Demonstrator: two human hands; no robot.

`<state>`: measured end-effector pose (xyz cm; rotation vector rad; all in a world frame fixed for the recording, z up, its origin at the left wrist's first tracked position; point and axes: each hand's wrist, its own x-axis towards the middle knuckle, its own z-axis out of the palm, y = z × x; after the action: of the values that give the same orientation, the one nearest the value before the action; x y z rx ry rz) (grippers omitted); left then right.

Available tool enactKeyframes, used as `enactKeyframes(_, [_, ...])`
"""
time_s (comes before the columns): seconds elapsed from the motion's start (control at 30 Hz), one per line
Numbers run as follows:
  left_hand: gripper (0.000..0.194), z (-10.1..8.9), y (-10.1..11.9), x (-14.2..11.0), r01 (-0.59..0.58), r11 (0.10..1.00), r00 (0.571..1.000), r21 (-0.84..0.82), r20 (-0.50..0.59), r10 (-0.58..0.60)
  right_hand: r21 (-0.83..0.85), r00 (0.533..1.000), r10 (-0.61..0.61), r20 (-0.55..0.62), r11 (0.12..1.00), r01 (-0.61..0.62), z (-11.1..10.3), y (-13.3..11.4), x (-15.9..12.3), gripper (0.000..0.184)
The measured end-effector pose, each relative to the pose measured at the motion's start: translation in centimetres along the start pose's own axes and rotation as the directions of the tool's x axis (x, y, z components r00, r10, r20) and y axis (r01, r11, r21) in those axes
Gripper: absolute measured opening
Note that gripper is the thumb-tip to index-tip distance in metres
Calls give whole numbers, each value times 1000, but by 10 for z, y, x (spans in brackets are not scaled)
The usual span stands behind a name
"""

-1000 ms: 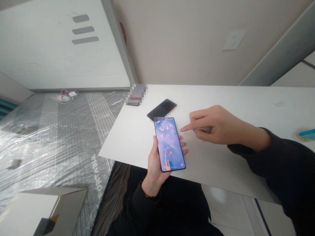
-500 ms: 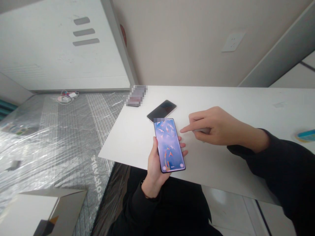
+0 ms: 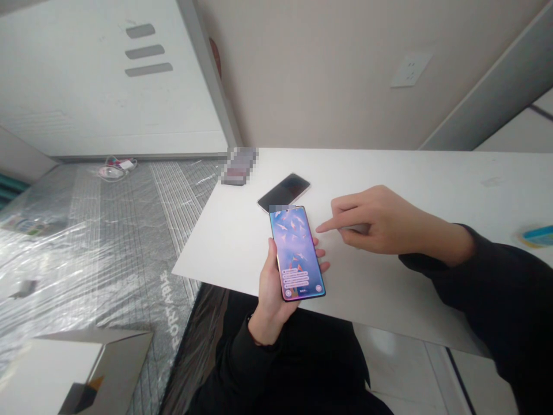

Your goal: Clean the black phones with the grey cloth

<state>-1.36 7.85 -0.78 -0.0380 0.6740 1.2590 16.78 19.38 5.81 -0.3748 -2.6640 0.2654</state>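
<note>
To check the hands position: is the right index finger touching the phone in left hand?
Apart. The head view shows the right index finger beside the phone, with white table between them.

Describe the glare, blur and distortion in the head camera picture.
In the head view, the plastic-wrapped mattress shines with soft glare, the white table edges slant from the wide lens, and the held phone looks fairly sharp, though its tiny text blurs.
</note>
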Motion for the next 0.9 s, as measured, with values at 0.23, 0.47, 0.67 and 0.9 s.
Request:
enactKeyframes(0.23, [67, -2, -1, 0, -3, 1000, 1000, -2, -6, 3, 2, 1000, -22, -7, 1000, 22, 0, 1, 0, 37])
enactKeyframes(0.47, [66, -2, -1, 0, -3, 1000, 1000, -8, -6, 3, 13, 1000, -8, 11, 1000, 8, 1, 1, -2, 37])
enactKeyframes(0.67, [66, -2, -1, -1, 4, 1000, 1000, -22, -9, -4, 9, 1000, 3, 8, 1000, -3, 1, 2, -2, 37])
enactKeyframes(0.9, [65, 0, -1, -1, 4, 1000, 1000, -21, -27, -5, 4, 1000, 5, 17, 1000, -5, 2, 2, -2, 37])
